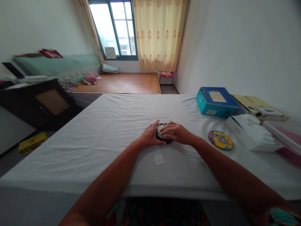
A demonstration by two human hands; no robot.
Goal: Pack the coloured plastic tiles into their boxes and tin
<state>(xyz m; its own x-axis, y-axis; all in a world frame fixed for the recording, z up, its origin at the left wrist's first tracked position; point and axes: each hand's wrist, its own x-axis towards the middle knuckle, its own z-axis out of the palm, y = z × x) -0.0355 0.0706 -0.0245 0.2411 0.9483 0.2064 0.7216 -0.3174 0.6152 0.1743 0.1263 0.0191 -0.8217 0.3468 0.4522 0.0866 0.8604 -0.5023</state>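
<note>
A round black tin [167, 142] stands on the white-covered table, with white lattice-like pieces [162, 126] showing inside it. My left hand [150, 134] wraps round the tin's left side, thumb at the near edge and fingers at the far edge. Over the tin's opening lies my right hand [176, 131], its bent fingers reaching down among the white pieces. Whatever those fingertips grip is hidden. Nearer to me, a small flat white window-shaped piece [159, 159] lies on the cloth. A round yellow lid [220, 140] with purple print rests to the right of my right forearm.
At the right stand a blue box [217, 101], a yellow cartoon box [261, 107], a white open box [252, 131] and a clear plastic container [285, 135]. White cloth [103, 131] covers the table. Beyond its far edge is a bed [131, 82]; a dark cabinet [47, 103] stands left.
</note>
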